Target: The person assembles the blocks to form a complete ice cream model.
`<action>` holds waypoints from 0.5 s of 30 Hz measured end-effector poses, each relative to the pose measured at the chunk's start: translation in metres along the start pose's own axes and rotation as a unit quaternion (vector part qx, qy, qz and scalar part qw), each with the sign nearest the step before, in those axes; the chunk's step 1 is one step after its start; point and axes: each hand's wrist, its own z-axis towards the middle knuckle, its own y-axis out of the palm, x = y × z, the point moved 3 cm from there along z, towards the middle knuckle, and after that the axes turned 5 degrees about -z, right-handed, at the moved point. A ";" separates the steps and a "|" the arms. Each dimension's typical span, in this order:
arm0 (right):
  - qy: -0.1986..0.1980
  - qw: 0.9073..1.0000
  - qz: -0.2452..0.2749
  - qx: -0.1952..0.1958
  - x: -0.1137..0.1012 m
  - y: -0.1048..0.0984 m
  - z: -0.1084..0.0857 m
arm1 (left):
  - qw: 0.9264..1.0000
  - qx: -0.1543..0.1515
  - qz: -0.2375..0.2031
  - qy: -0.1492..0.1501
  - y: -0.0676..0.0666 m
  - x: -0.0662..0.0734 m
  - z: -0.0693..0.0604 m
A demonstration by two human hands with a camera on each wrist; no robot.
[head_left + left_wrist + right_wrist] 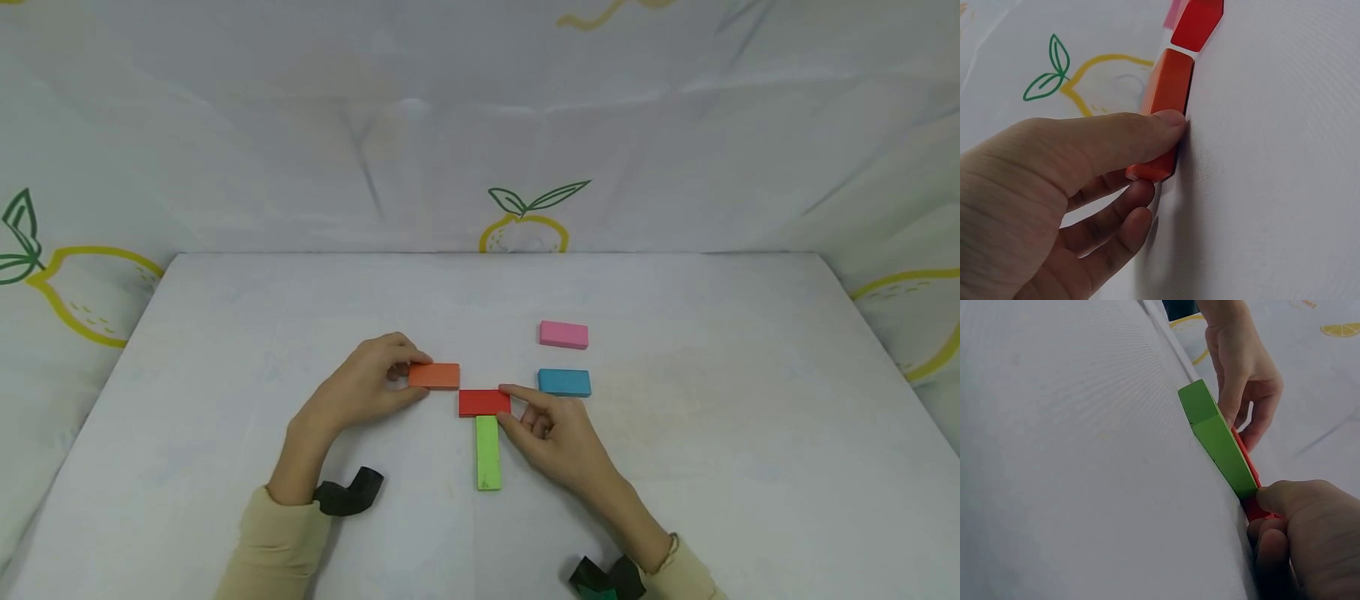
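My left hand pinches the left end of an orange rectangular block between thumb and fingers. In the left wrist view the thumb lies along the near side of the orange block. A red block lies just below and right of the orange one, their corners close together. My right hand holds the red block's right end between thumb and index finger. A green block points lengthwise toward me, its far end against the red block's near side. In the right wrist view the green block partly hides the red one.
A blue block lies right of the red block, close to my right hand. Farther back is a pink block. The white table ends at a hanging white cloth with lemon drawings, behind and at the sides.
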 end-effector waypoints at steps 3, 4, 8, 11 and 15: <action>-0.001 1.000 0.002 -0.001 -0.001 0.000 0.000 | 1.000 -0.004 0.002 -0.004 0.001 0.001 0.001; -0.002 1.000 0.002 -0.001 -0.001 0.000 0.000 | 1.000 -0.006 0.002 -0.005 0.001 0.002 0.001; -0.007 1.000 0.006 -0.001 -0.001 0.000 0.000 | 1.000 -0.007 0.005 -0.009 0.002 0.003 0.001; -0.011 1.000 0.008 0.000 -0.001 0.000 0.000 | 1.000 -0.005 0.006 -0.005 0.003 0.004 0.001; -0.015 1.000 0.009 0.002 -0.001 0.000 0.000 | 1.000 -0.006 0.006 -0.004 0.003 0.004 0.001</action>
